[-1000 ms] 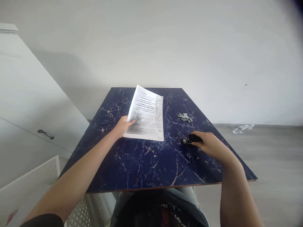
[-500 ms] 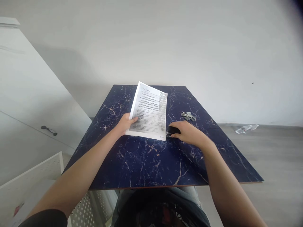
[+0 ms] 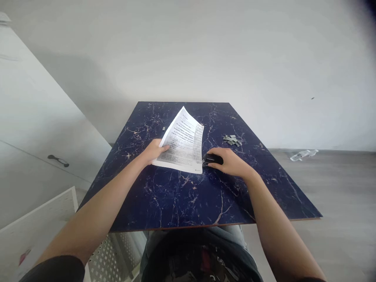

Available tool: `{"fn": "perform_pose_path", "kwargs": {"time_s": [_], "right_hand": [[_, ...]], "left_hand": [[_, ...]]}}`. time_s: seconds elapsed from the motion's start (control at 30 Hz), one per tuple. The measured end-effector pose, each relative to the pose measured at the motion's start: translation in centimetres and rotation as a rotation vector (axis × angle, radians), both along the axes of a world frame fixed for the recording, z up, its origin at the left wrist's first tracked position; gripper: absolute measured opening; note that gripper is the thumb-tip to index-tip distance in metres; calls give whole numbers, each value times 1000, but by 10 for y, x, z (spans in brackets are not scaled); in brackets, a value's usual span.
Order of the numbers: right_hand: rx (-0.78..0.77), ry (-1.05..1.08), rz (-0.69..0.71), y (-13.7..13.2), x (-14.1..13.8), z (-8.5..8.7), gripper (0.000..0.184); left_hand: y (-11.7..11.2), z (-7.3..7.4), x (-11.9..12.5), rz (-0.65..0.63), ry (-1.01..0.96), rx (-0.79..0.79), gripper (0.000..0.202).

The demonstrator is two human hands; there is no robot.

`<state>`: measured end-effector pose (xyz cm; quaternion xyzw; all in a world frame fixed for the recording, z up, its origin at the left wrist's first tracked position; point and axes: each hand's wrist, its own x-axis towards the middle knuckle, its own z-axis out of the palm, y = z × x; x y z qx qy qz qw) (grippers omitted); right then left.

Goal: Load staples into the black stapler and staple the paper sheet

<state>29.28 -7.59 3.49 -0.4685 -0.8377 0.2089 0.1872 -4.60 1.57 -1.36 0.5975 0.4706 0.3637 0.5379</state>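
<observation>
My left hand (image 3: pixel 154 150) grips the lower left edge of a sheaf of printed paper (image 3: pixel 181 147), thumb on top and fingers underneath. The paper is tilted up off the table and curves a little; a grey strip of print runs down its right side. In my right hand (image 3: pixel 227 161) is a black stapler (image 3: pixel 214 158), its metal front end at the paper's lower right edge. Whether its jaws are around that edge I cannot tell. Beyond the right hand lies a small pile of grey staple strips (image 3: pixel 232 140).
The dark blue marbled table (image 3: pixel 182 203) stands near a white wall (image 3: pixel 205 51). One small grey piece (image 3: pixel 163 128) lies left of the paper. At the left is a white cabinet with a dark handle (image 3: pixel 58 160). Clear plastic packaging (image 3: pixel 304 155) lies on the floor at right.
The paper has tipped and bent, its top edge leaning right. The stapler sits close against its right edge. A small grey piece left of the paper has come into sight.
</observation>
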Motion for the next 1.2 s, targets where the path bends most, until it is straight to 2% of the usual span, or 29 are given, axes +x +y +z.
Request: {"fn": "perform_pose_path", "kwargs": {"time_s": [0.17, 0.4, 0.6, 0.73, 1.0, 1.2], "right_hand": [[-15, 99, -28, 3, 0, -2, 34], [70, 179, -180, 8, -5, -11, 48], [292, 211, -403, 6, -21, -15, 19], [376, 227, -488, 9, -33, -14, 11], [235, -50, -513, 38, -46, -1, 26], [103, -181, -528, 53, -64, -3, 20]], "left_hand": [[2, 3, -4, 6, 4, 50, 66], [-1, -4, 4, -23, 3, 56, 63], [-6, -6, 14, -31, 0, 67, 64], [-10, -4, 18, -48, -28, 36, 66], [-16, -2, 22, -46, -20, 40, 63], [-19, -2, 28, -26, -28, 58, 61]]}}
